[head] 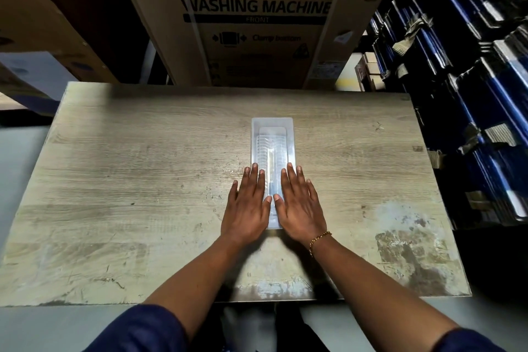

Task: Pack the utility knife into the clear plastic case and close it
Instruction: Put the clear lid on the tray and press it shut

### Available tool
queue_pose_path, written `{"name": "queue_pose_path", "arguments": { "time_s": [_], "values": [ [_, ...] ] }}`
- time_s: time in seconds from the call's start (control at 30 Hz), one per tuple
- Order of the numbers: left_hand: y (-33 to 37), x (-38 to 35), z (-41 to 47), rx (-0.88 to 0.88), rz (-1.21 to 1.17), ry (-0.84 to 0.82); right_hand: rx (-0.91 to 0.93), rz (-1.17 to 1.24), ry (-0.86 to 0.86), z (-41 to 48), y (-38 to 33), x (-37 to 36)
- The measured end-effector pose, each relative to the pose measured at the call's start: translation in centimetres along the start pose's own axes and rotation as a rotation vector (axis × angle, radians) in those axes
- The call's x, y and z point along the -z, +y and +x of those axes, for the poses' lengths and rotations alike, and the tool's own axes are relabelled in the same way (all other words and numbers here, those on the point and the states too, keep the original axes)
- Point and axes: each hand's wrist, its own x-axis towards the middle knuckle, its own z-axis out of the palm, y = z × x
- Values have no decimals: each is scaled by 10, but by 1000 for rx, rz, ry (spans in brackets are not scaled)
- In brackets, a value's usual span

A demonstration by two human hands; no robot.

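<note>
A long clear plastic case [272, 140] lies lengthwise on the wooden table [128, 180], its lid down. Through the plastic I make out a pale ridged shape with a thin bar, likely the utility knife [271, 156], though it is hard to tell. My left hand [248, 204] rests flat on the near left half of the case, fingers spread. My right hand [298, 204] lies flat on the near right half, a gold bracelet on its wrist. Both palms cover the case's near end.
A large cardboard washing machine box [257, 17] stands just behind the table's far edge. Stacked dark blue bundles [463, 94] rise along the right side. More cardboard boxes [43, 23] sit at the far left. The tabletop is scuffed near the front edge.
</note>
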Motion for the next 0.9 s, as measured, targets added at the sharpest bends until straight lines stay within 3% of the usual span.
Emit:
{"name": "queue_pose_path", "arguments": {
  "time_s": [0.5, 0.9],
  "values": [
    [-5, 0, 2, -27, 20, 9, -3, -2, 8, 0, 3, 2],
    [-15, 16, 64, -23, 49, -6, 20, -38, -23, 65, 9, 20]
  ]
}}
